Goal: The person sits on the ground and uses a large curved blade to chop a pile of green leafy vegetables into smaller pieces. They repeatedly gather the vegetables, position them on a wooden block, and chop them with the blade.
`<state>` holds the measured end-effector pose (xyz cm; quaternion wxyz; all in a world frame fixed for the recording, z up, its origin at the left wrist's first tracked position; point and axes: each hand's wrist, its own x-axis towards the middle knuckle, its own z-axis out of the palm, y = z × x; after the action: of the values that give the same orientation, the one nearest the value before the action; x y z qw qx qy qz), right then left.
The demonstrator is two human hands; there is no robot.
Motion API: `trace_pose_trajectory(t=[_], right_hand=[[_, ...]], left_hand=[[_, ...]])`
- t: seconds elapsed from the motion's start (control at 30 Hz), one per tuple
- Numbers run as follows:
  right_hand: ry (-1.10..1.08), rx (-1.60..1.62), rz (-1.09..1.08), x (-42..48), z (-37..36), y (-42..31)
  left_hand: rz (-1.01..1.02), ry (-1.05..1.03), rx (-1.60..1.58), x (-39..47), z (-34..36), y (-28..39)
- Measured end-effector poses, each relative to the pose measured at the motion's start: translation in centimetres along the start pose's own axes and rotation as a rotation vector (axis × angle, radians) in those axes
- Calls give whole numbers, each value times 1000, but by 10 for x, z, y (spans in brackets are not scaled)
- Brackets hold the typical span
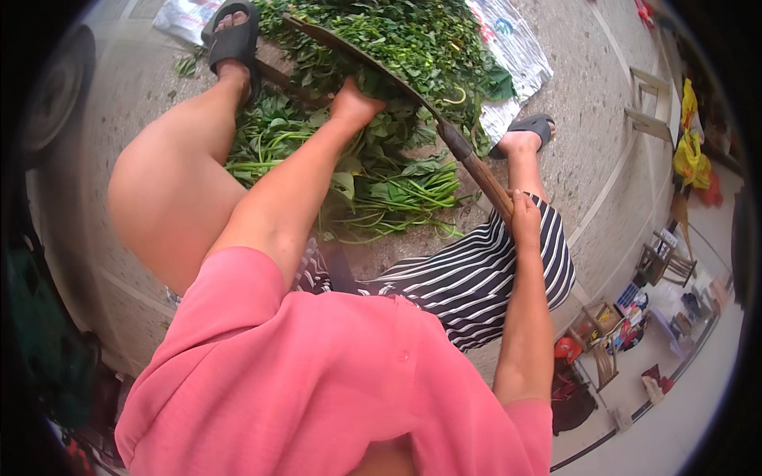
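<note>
My right hand [525, 221] is closed round the wooden handle [489, 187] of a large, long-bladed knife. Its dark, curved blade [381, 68] slants up to the left, just beyond my left hand [357, 106]. That hand grips a bunch of leafy greens [381, 137]; leaves hide most of its fingers. Long green stems [417, 193] trail towards me between my legs. Past the blade spreads a big heap of cut leaves [417, 35]. Part of a wooden board [283, 79] shows beside my left foot, under the greens.
White woven sacking [518, 53] lies under the heap's right edge, with another piece [184, 21] at upper left. My sandalled feet flank the greens. A small stool [655, 104], yellow plastic bags [692, 157] and wooden chairs [655, 259] stand or lie to the right. A wheel [56, 89] is at far left.
</note>
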<state>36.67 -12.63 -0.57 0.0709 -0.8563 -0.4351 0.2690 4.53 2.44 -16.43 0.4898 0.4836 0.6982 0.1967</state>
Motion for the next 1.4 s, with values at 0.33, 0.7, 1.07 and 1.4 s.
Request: trace_pose_trajectory(t=[0.33, 0.7, 1.07, 1.4], right_hand=[[-20, 178, -557, -75, -107, -242], [27, -116, 105, 0, -6, -2], [134, 69, -582, -66, -115, -235], [63, -141, 11, 8, -18, 3]], left_hand=[[24, -119, 151, 9, 3, -10], [-68, -116, 154, 13, -7, 16], [54, -197, 277, 19, 7, 12], [-3, -52, 132, 35, 2, 0]])
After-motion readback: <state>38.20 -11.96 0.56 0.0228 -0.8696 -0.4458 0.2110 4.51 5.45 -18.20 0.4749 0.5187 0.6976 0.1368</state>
